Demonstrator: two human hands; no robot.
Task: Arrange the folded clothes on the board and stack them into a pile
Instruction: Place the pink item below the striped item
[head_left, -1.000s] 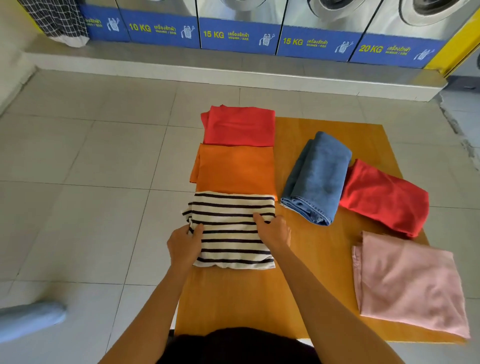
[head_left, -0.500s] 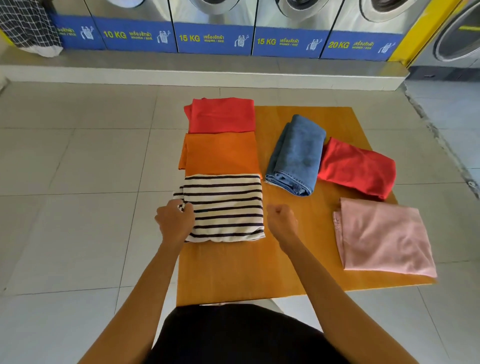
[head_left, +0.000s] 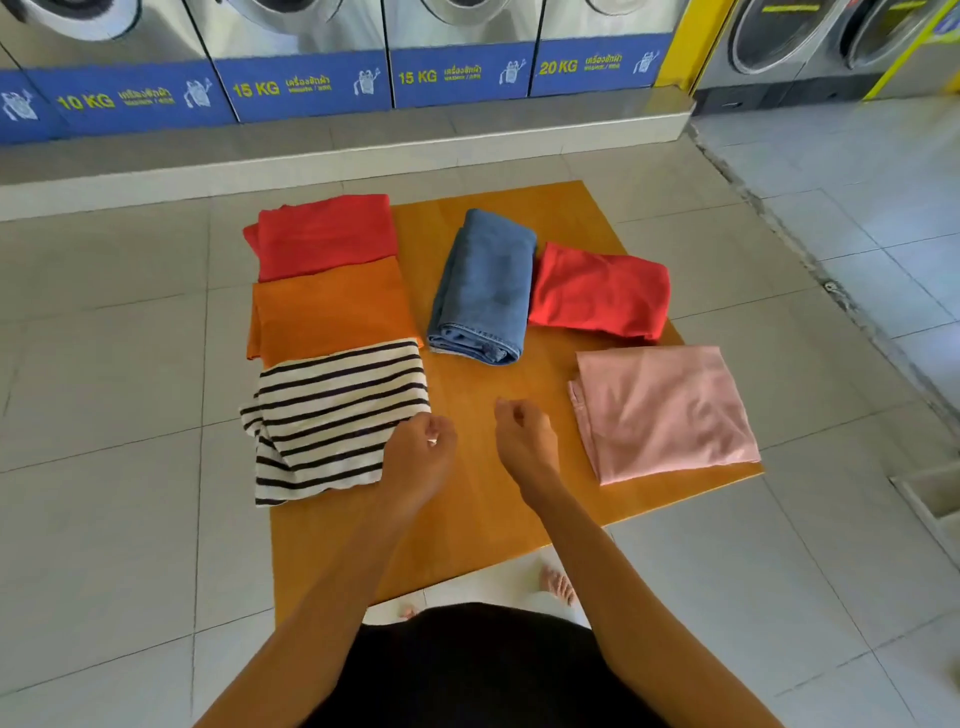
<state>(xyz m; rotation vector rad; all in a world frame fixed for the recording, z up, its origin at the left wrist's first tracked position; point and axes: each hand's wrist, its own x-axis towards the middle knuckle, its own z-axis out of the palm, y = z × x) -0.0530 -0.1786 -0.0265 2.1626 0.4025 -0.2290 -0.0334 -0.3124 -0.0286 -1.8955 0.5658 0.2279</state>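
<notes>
Orange-brown wood formed the board (head_left: 483, 488), lying flat on the tiled floor (head_left: 114, 519) with six folded garments on it. Two were red: one red shirt (head_left: 324, 236) far beyond the left hand's fingers, another red garment (head_left: 597, 291) beyond the right hand. One orange piece (head_left: 332, 312), one striped shirt (head_left: 332, 421), one folded pair of jeans (head_left: 480, 288) and one pink cloth (head_left: 660, 410) completed the count. The left hand (head_left: 421, 457) hung at the striped shirt's right edge, fingers curled loosely, gripping nothing. The right hand (head_left: 524, 436) hovered over bare board, fingers likewise curled and empty, the pink cloth just to its right.
</notes>
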